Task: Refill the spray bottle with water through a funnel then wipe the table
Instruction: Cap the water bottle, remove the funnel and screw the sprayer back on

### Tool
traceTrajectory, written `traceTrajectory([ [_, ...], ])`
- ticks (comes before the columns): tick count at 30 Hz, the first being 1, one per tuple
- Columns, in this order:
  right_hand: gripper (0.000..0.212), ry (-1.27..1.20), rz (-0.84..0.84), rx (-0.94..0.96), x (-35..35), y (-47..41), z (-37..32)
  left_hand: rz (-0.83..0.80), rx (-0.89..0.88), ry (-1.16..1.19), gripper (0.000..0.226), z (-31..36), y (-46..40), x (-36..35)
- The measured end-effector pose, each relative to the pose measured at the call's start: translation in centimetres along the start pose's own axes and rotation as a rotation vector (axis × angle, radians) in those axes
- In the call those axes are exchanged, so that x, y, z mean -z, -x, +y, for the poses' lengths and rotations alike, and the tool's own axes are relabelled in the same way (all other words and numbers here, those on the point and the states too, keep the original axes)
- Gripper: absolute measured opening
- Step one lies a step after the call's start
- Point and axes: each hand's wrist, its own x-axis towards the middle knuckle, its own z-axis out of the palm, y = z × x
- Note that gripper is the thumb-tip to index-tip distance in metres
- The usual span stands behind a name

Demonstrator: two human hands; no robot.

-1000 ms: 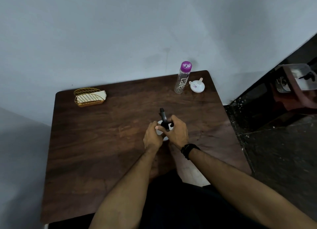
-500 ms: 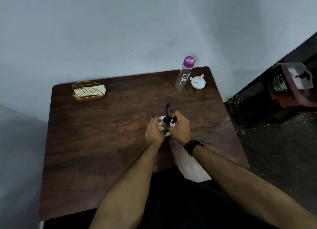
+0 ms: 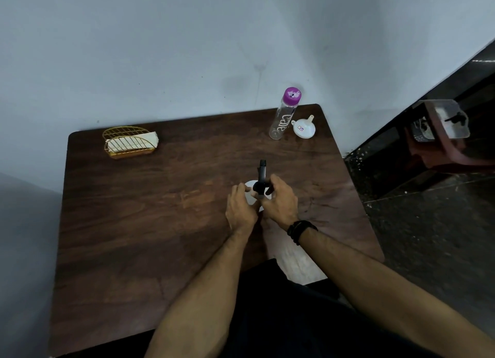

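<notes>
Head view, the only 1 here: both hands sit together over the middle of the worktop [image 3: 139, 223], slightly toward its right edge. The left hand [image 3: 239, 210] wraps the white body of the spray bottle [image 3: 251, 197], which stands upright on the wood. The right hand [image 3: 281, 201] pinches the black spray head [image 3: 260, 179] at its collar, fingers curled round it. That head rises straight up out of the bottle neck, nozzle pointing away toward the far edge. So the axis that matters runs vertical: I judge the head has to be twisted about it and lifted straight up, and the right hand is already on it.

Well apart, at the far right corner, stand the water bottle [image 3: 285, 114] with its purple cap, upright, and the white funnel [image 3: 304, 127] just beside it on its right, lying mouth down. Both lie ahead and to the right, so the right hand looks nearer for that reach.

At the far left corner, a gold wire holder [image 3: 128, 143] carries white tissues [image 3: 150, 138], likely for the wiping.
</notes>
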Motion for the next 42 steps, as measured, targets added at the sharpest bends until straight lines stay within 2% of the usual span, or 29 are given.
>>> traceTrajectory([
  [5, 0.022, -0.058, -0.018, 0.048, -0.4, 0.0, 0.3, -0.015, -0.009, -0.022, 0.031, -0.2, -0.1, 0.2],
  [7, 0.027, -0.124, -0.017, 0.104, -0.6, -0.1, 0.7, -0.008, -0.006, -0.028, 0.03, -0.2, -0.2, 0.0],
  [16, 0.028, 0.043, -0.043, 0.013, -0.2, -0.7, 0.1, -0.001, 0.017, -0.046, 0.033, 0.2, 0.1, -0.2],
  [20, 0.029, -0.132, -0.026, 0.065, -0.5, -0.6, 1.3, -0.071, 0.059, 0.027, 0.057, -0.1, -0.3, 0.1],
  [24, 0.027, -0.212, -0.075, 0.125, 0.0, -0.1, 2.1, -0.227, 0.006, -0.005, 0.088, -1.1, -0.6, 0.7],
  [27, 0.025, -0.33, -0.119, 0.102, 0.7, -0.4, 2.2, -0.262, 0.041, 0.14, 0.085, -1.4, 0.0, 1.0],
  [31, 0.026, -0.499, -0.204, 0.048, 1.8, -1.4, 1.6, -0.312, 0.038, 0.205, 0.084, -1.3, 0.8, 1.9],
  [33, 0.033, -0.537, -0.222, 0.019, 1.9, -1.8, 1.2, -0.281, 0.082, 0.235, 0.082, -1.2, 1.2, 1.9],
  [36, 0.069, -0.562, -0.192, -0.123, 1.2, -2.6, 0.6, -0.27, 0.209, 0.279, 0.076, -0.1, 2.2, 1.8],
  [38, 0.084, -0.569, -0.257, -0.191, 0.5, -3.3, 0.2, -0.3, 0.311, 0.327, 0.072, 1.1, 2.8, 1.8],
  [40, 0.077, -0.608, -0.391, -0.246, 0.2, -3.7, -0.3, -0.348, 0.4, 0.387, 0.073, 1.9, 3.7, 1.7],
  [42, 0.056, -0.606, -0.524, -0.29, 0.2, -3.8, -1.0, -0.375, 0.48, 0.452, 0.086, 2.5, 4.7, 1.4],
])
